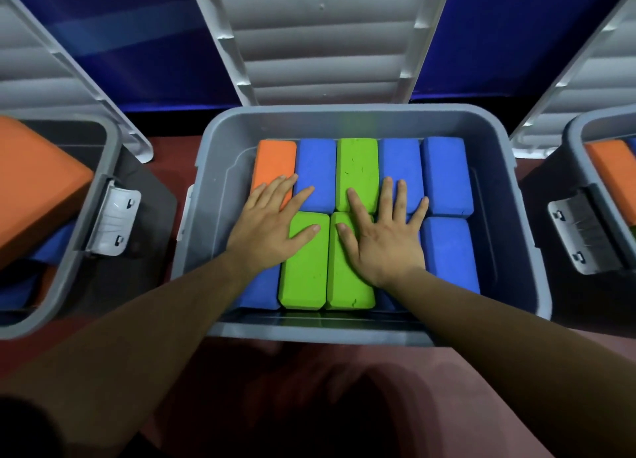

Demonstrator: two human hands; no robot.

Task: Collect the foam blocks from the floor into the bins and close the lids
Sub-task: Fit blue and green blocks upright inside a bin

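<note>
Inside the middle grey bin [361, 120], the left hand [268, 228] and right hand [383, 239] lie flat, fingers spread, pressing on packed foam blocks [304, 268]. Press evenly until all sit below the rim, then swing down the raised lid [320, 37].

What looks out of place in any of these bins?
In the left bin, the orange block lies tilted on top of others, not flat, so that lid may not close. Blocks in the middle bin sit flat in neat rows.
</note>
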